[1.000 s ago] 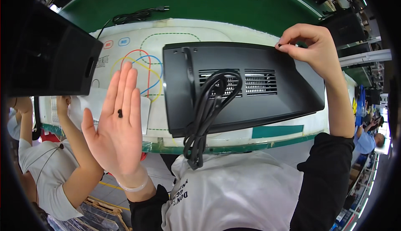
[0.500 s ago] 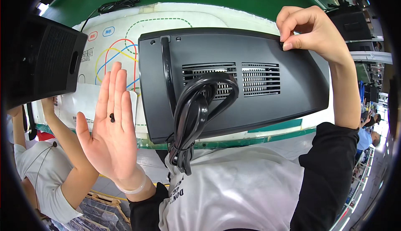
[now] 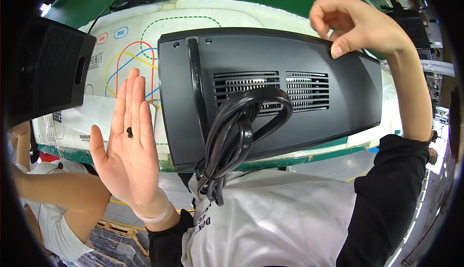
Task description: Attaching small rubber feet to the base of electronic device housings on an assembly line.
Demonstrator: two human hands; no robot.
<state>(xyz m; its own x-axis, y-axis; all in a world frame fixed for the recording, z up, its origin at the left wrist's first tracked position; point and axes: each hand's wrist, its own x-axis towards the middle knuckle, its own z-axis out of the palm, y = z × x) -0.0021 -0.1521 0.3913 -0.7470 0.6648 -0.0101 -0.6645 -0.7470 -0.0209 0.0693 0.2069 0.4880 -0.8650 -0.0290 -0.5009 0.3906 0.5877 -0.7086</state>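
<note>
Over white printed tabletop [image 3: 133, 28], the open left hand [image 3: 128, 158] is balancing tiny black pieces [image 3: 129, 132], best kept level; alongside, a black slatted housing [image 3: 309, 124] is lying, the curled right hand [image 3: 362, 28] at its far edge, grip's contents unclear.

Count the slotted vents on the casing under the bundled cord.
2. The left vent is partly covered by the bundled cord; the right vent sits beside it, toward the right hand. Anything under the cord or on the casing's far sides is hidden.
</note>
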